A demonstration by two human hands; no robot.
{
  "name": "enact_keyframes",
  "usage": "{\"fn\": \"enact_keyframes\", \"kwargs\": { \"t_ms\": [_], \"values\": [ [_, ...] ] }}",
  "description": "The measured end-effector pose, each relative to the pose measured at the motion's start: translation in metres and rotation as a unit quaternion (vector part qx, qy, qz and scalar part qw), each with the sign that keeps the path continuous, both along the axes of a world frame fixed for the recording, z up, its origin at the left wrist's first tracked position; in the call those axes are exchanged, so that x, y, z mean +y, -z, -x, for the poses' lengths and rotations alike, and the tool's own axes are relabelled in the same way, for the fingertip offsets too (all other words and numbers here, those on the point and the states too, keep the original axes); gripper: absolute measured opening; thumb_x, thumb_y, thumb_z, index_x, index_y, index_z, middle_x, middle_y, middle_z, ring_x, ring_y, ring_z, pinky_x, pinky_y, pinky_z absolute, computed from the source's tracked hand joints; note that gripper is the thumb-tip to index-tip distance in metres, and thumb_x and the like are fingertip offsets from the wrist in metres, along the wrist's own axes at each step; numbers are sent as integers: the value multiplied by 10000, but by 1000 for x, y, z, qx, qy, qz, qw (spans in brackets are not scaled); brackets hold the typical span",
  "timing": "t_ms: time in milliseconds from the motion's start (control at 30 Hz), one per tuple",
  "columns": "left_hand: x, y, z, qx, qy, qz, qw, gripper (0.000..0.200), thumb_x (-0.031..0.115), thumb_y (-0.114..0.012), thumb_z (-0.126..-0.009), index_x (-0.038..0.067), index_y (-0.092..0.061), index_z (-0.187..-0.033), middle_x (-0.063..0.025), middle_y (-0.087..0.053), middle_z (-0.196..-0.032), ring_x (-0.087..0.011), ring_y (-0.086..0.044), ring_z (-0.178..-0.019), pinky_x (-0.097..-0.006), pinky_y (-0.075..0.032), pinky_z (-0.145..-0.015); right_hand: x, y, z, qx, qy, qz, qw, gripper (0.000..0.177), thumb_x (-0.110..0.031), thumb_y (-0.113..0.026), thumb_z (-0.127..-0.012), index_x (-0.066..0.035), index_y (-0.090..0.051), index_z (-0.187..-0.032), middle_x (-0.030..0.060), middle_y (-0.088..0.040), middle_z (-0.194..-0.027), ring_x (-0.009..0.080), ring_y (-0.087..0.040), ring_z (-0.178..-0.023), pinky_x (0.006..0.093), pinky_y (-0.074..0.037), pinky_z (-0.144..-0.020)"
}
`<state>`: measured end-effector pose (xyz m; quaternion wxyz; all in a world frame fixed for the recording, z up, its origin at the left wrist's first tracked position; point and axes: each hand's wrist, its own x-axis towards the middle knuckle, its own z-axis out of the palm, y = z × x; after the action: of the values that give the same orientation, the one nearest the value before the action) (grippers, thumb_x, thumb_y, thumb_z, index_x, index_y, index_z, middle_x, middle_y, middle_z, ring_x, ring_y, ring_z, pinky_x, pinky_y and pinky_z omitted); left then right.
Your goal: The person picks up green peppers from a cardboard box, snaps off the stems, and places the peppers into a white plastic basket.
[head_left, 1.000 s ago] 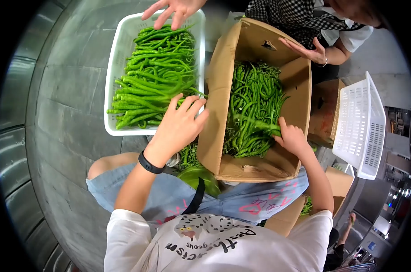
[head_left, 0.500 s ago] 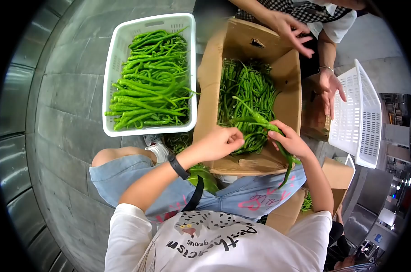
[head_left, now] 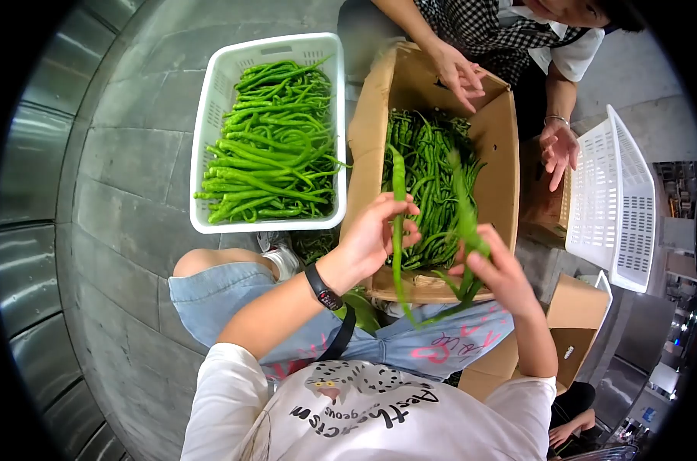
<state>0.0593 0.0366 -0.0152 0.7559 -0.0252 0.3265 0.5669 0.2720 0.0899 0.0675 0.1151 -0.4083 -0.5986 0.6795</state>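
In the head view, the left hand (head_left: 379, 234) pinched a long green pepper (head_left: 397, 184) upright between thumb and fingers, and the right hand (head_left: 499, 269) was closed round a few blurred peppers (head_left: 466, 219), both at the near edge of the cardboard box (head_left: 369, 154), at twelve o'clock from the wearer. More peppers (head_left: 271, 157) lay in the white basket (head_left: 268, 227) at eleven o'clock.

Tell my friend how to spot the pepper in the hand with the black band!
Find the big cardboard box of green peppers. Near its edge is the left hand, a black band on its wrist. It holds one long green pepper, alone, while the right hand holds several.
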Motion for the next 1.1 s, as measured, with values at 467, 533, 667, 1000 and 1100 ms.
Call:
{"fn": "enact_keyframes", "kwargs": {
  "t_ms": [467, 533, 667, 1000, 1100],
  "values": [
    [-5, -5, 31, 61, -22, -121, 991, 297, 204, -517, -933, 72, -478, -1196, -79, -575, -1111, -192, -591, -905, -374, -514, -786, 21, 48, 98, 55, 54, 73, 994, 139, -164, -553, -914, -46, -557, -987, -30, -508, -670, 25, -407, -502, 173, -325, -442],
    [-3, -17, 35, 107, -37, -113, 987, 298, 197, -532, -924, 70, -487, -1190, -66, -578, -1066, -188, -597, -889, -363, -519, -775, 22, 41, 107, 49, 115, 54, 991, 180, -148, -533, -916, -24, -557, -1045, -51, -435, -621, 11, -314, -453, 165, -222, -401],
    [-8, -12, 44, 162, 43, -125, 978, 338, 131, -474, -923, 50, -427, -1248, -83, -595, -805, -131, -558, -566, -245, -448, -502, 41, 32, 114, 94, 105, -2, 990, 246, -136, -517, -919, -15, -543, -1132, -68, -368, -591, 8, -275, -427, 176, -210, -386],
    [-9, -4, 41, 224, 136, -170, 950, 286, 279, -441, -976, 84, -465, -1183, -1, -495, -697, -50, -427, -447, -188, -355, -429, 47, 52, 121, 110, 97, 151, 978, 243, -237, -504, -929, -53, -518, -770, -44, -398, -574, 26, -312, -439, 172, -226, -394],
    [-7, -7, 43, 195, 144, -170, 955, 283, 276, -443, -974, 74, -471, -1170, -10, -522, -727, -61, -452, -476, -194, -381, -456, 45, 59, 118, 121, 132, 243, 953, 324, -285, -481, -943, -48, -522, -726, -43, -381, -540, 32, -302, -427, 181, -215, -380]
  ]
}}
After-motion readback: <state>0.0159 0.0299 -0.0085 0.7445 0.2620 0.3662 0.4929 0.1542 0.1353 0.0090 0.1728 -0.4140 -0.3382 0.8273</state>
